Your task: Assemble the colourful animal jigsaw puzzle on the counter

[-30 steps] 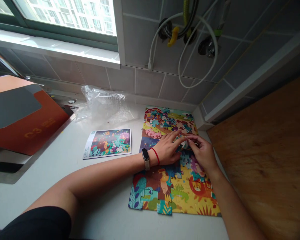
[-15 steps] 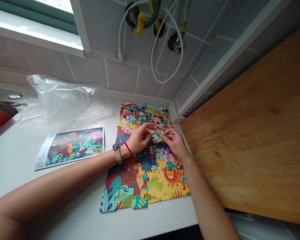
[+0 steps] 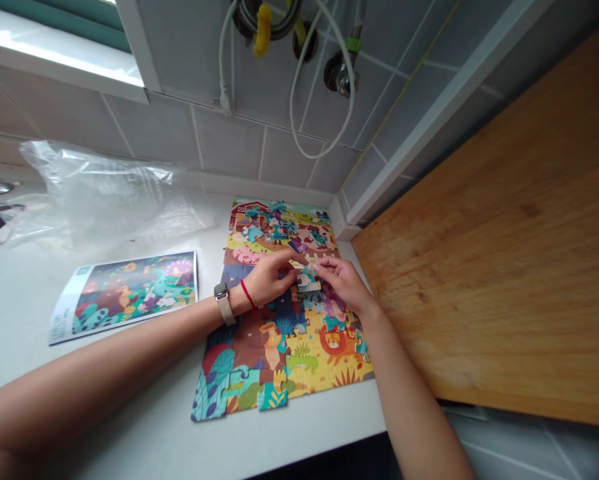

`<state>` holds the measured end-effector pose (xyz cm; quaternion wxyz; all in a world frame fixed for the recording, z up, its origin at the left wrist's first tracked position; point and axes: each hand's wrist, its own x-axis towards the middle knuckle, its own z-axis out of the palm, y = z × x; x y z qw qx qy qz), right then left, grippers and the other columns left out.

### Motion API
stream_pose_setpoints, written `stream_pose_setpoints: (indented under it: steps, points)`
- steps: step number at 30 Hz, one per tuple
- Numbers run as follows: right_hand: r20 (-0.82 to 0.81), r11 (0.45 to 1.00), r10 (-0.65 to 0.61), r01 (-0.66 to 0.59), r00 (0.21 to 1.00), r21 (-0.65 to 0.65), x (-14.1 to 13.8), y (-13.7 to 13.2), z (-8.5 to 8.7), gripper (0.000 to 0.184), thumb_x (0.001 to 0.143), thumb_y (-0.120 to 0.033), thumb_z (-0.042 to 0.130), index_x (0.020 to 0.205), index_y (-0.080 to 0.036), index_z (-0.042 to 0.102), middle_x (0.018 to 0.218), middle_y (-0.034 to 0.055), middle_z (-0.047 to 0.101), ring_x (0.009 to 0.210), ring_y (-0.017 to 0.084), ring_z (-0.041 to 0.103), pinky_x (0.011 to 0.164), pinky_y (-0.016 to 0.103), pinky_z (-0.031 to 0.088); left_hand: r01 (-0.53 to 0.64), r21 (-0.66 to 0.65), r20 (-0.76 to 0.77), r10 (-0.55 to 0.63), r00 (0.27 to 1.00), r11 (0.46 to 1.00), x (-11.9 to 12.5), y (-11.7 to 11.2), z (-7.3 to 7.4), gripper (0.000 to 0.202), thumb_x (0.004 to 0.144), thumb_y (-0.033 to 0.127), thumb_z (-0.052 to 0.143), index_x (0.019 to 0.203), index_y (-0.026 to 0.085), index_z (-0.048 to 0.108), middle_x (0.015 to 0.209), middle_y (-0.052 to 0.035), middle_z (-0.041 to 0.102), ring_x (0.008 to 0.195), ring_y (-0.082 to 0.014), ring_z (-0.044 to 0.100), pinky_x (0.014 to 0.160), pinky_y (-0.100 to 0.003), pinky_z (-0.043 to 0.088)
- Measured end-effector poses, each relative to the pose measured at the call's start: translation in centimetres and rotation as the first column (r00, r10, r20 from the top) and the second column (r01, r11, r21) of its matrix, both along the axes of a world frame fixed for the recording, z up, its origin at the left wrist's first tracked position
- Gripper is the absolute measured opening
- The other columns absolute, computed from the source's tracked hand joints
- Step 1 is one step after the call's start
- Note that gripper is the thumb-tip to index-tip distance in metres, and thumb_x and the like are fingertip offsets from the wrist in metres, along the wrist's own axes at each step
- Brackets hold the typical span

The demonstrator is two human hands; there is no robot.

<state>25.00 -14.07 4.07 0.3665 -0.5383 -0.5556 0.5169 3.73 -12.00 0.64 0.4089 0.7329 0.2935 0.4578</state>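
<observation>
A colourful jigsaw puzzle lies on the white counter, with a second assembled farm section at its far end. My left hand, with a watch and a red string on the wrist, and my right hand meet above the puzzle's middle. Both pinch a small puzzle piece between their fingertips, held just over the puzzle.
A printed reference picture lies left of the puzzle. A crumpled clear plastic bag sits behind it by the tiled wall. A wooden board borders the right side. Hoses and a valve hang on the wall above.
The view has shifted right and down, so the orange box at the left has left the frame. My hands have gone from pressing on the puzzle to pinching a piece together above it.
</observation>
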Motion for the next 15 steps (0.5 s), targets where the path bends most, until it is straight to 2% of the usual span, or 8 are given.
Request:
stream_pose_setpoints:
  steps: [4, 7, 9, 11, 13, 15]
  points:
    - [0.076, 0.997, 0.074, -0.074, 0.994, -0.001, 0.1, -0.2, 0.4, 0.041, 0.078, -0.059, 0.080, 0.082, -0.019, 0.070, 0.072, -0.0011, 0.068, 0.060, 0.013, 0.056, 0.053, 0.024, 0.043, -0.001, 0.042, -0.053, 0.003, 0.999, 0.999, -0.1, -0.1, 0.4, 0.019, 0.091, 0.015, 0.057, 0.104, 0.017, 0.071, 0.088, -0.0020, 0.075, 0.067, -0.0107, 0.068, 0.062, -0.021, 0.055]
    - [0.115, 0.976, 0.189, -0.175, 0.975, -0.128, 0.6, -0.5, 0.8, 0.041, 0.076, -0.059, 0.081, 0.082, -0.020, 0.069, 0.066, -0.0021, 0.067, 0.052, 0.011, 0.053, 0.047, 0.023, 0.039, -0.028, 0.135, -0.101, 0.042, 0.994, 0.990, -0.2, 0.0, 0.4, 0.017, 0.090, 0.016, 0.058, 0.100, 0.019, 0.072, 0.095, -0.0038, 0.077, 0.087, -0.0163, 0.072, 0.080, -0.029, 0.058]
    - [0.121, 0.920, 0.336, -0.298, 0.934, -0.255, 0.9, -0.9, 1.0, 0.039, 0.074, -0.056, 0.083, 0.081, -0.020, 0.069, 0.063, -0.0027, 0.067, 0.047, 0.011, 0.052, 0.043, 0.022, 0.037, -0.058, 0.137, -0.104, 0.073, 0.992, 0.989, -0.2, 0.1, 0.4, 0.017, 0.091, 0.016, 0.056, 0.100, 0.018, 0.071, 0.100, -0.0051, 0.077, 0.094, -0.0183, 0.072, 0.087, -0.032, 0.058]
    - [0.096, 0.817, 0.511, -0.449, 0.854, -0.361, 1.0, -1.3, 1.3, 0.036, 0.074, -0.052, 0.084, 0.080, -0.020, 0.070, 0.063, -0.0015, 0.070, 0.048, 0.011, 0.056, 0.046, 0.022, 0.041, -0.076, 0.088, -0.090, 0.084, 0.992, 0.993, -0.1, 0.2, 0.3, 0.018, 0.093, 0.018, 0.054, 0.099, 0.018, 0.070, 0.099, -0.0057, 0.077, 0.093, -0.0182, 0.072, 0.085, -0.031, 0.059]
    - [0.076, 0.719, 0.640, -0.561, 0.764, -0.410, 0.9, -1.8, 1.6, 0.032, 0.075, -0.047, 0.084, 0.079, -0.018, 0.070, 0.066, 0.0003, 0.072, 0.055, 0.013, 0.063, 0.052, 0.022, 0.047, -0.078, 0.057, -0.083, 0.083, 0.993, 0.995, -0.1, 0.3, 0.2, 0.017, 0.093, 0.019, 0.054, 0.098, 0.018, 0.070, 0.098, -0.0059, 0.077, 0.091, -0.0178, 0.072, 0.083, -0.030, 0.059]
    - [0.117, 0.683, 0.701, -0.614, 0.704, -0.396, 0.6, -2.2, 1.9, 0.028, 0.076, -0.042, 0.083, 0.077, -0.018, 0.070, 0.068, 0.0004, 0.073, 0.060, 0.014, 0.065, 0.056, 0.022, 0.048, -0.076, 0.060, -0.091, 0.082, 0.993, 0.995, -0.1, 0.3, 0.2, 0.018, 0.091, 0.018, 0.054, 0.096, 0.017, 0.071, 0.098, -0.0062, 0.076, 0.092, -0.0180, 0.071, 0.084, -0.030, 0.060]
